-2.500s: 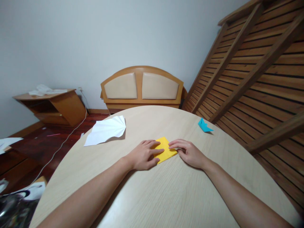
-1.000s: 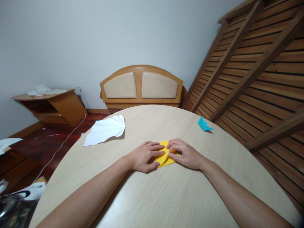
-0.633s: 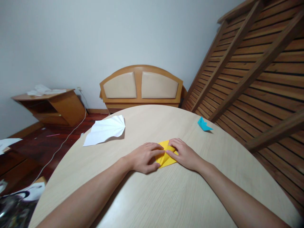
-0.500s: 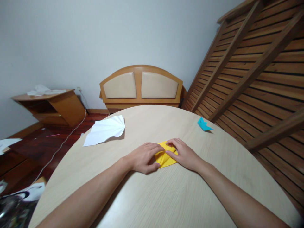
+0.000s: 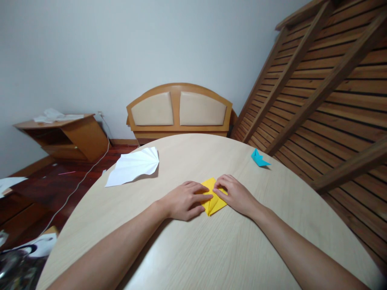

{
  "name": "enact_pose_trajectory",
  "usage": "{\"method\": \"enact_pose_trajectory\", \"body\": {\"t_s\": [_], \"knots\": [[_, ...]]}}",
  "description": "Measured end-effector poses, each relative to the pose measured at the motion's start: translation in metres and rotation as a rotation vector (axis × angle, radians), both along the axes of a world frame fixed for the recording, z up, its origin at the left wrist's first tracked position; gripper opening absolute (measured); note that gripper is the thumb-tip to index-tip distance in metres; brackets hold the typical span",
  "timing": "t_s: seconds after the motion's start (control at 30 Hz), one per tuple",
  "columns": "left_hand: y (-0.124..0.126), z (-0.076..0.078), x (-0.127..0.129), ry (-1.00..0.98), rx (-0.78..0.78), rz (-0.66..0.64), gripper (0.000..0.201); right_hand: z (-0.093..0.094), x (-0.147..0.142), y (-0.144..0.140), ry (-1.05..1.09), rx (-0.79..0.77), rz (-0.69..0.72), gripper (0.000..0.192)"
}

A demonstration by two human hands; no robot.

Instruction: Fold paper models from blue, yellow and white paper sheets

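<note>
Now yellow paper [image 5: 214,201] lies flat on round table [image 5: 211,249], folded to point toward person, directly between both hands. Left hand [image 5: 183,198] flat, fingers spread, fingertips pressing paper's left edge. Right hand [image 5: 236,194] palm down, fingers curled slightly, pressing paper's right flap. White pleated paper [image 5: 134,165] well apart at left; small blue paper figure [image 5: 259,158] far right.

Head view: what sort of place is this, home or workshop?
Most likely a room in a home, used partly for storage. A padded wooden headboard stands against the wall and a slatted bed frame leans at the right. Both hands fold yellow paper on a round wooden table.
</note>
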State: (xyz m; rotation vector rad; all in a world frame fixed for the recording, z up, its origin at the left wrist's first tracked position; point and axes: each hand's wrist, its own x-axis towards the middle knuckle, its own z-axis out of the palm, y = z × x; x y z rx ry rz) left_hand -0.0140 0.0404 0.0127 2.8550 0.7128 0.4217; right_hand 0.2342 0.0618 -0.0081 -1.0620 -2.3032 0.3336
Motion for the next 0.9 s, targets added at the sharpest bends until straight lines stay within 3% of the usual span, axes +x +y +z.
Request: {"method": "enact_pose_trajectory", "body": {"t_s": [0.1, 0.23, 0.63, 0.77, 0.9], "knots": [[0.0, 0.0, 0.0, 0.0, 0.007, 0.004, 0.043, 0.005, 0.004, -0.002, -0.023, -0.007, 0.058, 0.003], [0.001, -0.001, 0.001, -0.025, 0.013, 0.009, 0.039, 0.007, 0.007, -0.003, -0.055, -0.01, 0.111, 0.016], [0.001, 0.0, 0.0, -0.054, 0.026, 0.003, 0.037, -0.001, 0.007, -0.001, -0.121, 0.003, 0.044, 0.042], [0.001, -0.002, -0.001, -0.075, 0.0, 0.023, 0.037, -0.004, 0.007, 0.0, -0.113, 0.001, 0.022, 0.044], [0.005, -0.009, 0.001, -0.144, -0.04, 0.13, 0.03, -0.003, 0.006, -0.001, -0.145, 0.023, 0.031, 0.035]]}}
